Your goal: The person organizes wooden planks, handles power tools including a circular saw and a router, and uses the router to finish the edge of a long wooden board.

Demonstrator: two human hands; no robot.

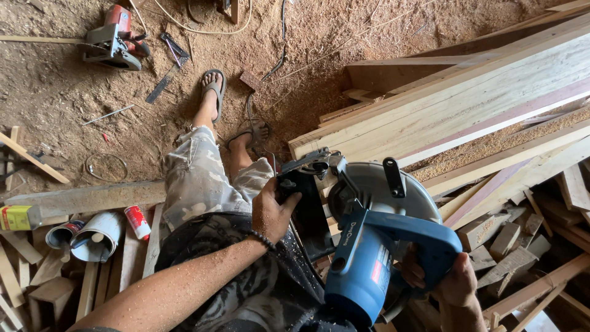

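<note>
Sawdust covers the dirt floor (74, 110). Long pale planks (467, 104) are stacked upper right; offcut blocks (510, 240) litter the lower right. A red power tool (114, 40) lies far upper left, cables (209, 27) trailing nearby in daylight.

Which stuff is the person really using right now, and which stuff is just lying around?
In use:
- blue circular saw
- left hand on the saw's front
- right hand on its handle
- stacked planks beside the blade

Lying about:
- red power tool on the sawdust
- white pipe
- yellow box
- wood offcuts
</note>
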